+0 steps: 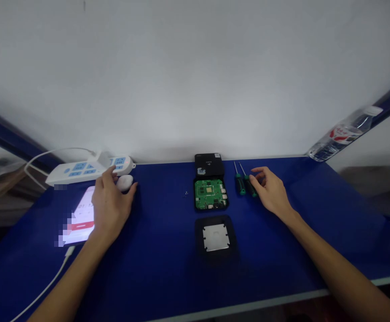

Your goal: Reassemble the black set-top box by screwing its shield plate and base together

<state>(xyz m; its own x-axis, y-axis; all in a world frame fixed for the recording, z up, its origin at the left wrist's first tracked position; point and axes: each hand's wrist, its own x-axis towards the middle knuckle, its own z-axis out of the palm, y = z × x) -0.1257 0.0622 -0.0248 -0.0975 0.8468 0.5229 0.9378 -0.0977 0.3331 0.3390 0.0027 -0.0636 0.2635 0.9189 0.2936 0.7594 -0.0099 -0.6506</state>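
My left hand point(109, 205) reaches over the right side of a lit phone point(82, 219), its fingers spread around a small white rounded object point(124, 182). The object lies between fingers and thumb; I cannot tell if they touch it. My right hand point(270, 190) rests with loosely bent, parted fingers beside two green-handled screwdrivers point(244, 184), the thumb tip close to the nearer handle. In the middle, an opened black case holds a green circuit board point(210, 194). Toward me lies a dark cover with a silver metal plate point(216, 237).
A black box point(209, 165) sits behind the circuit board, and several tiny screws point(185, 194) lie left of it. A white power strip point(77, 171) with a plugged-in charger and cable stands at back left. A water bottle point(344, 134) leans at back right.
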